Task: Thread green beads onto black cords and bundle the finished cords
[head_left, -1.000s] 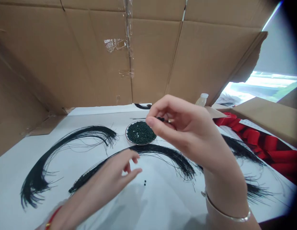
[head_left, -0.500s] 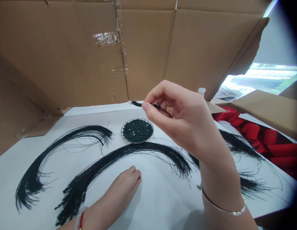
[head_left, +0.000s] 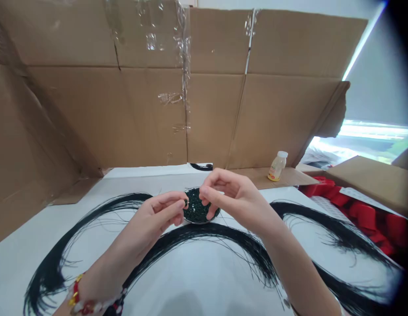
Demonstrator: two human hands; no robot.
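Note:
My left hand [head_left: 158, 213] pinches a small dark green bead [head_left: 186, 202] between thumb and fingertip, at the left edge of a round dish [head_left: 199, 223] of dark green chips. Just right of it, my right hand [head_left: 235, 195] is over the dish's right side, thumb and index finger pressed together; anything between them is too small to make out. A long bundle of black cords [head_left: 213, 231] curves below the dish. More black cords [head_left: 75, 230] lie to the left, partly behind my left forearm.
Cardboard panels [head_left: 144, 114] stand behind the white table [head_left: 204, 272]. A white-capped bottle [head_left: 277, 166] stands at the back right. Black cord bundles [head_left: 325, 224] lie on the right, beside an open box [head_left: 375, 180] with red items [head_left: 365, 217].
My left hand has risen from the table to the dish and now pinches a bead. My right hand has come lower in front of the dish; its beaded black cord no longer shows. The view has tilted up.

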